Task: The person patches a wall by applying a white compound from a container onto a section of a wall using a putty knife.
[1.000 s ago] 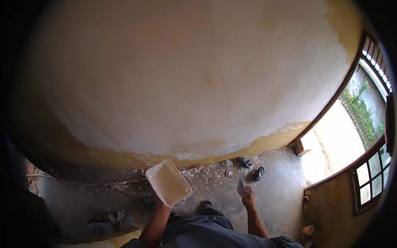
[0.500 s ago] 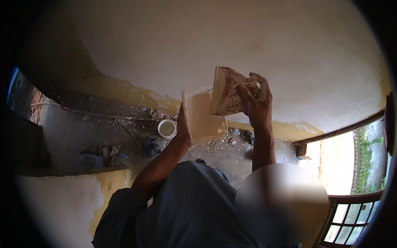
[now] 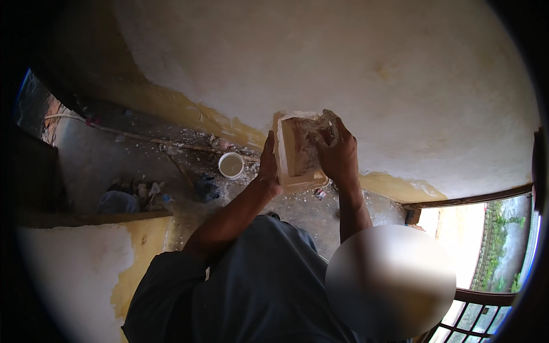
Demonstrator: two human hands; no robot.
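A patchy wall (image 3: 274, 51) rises beyond the hands. The left hand (image 3: 269, 167) clasps the side of a pale tub (image 3: 303, 182); the right hand (image 3: 339, 153) pinches a smeared plate (image 3: 305, 147) over its opening. The packet (image 3: 319, 194) below is too small to read.

Head-worn fisheye, looking down, near right hand (image 3: 341, 153)
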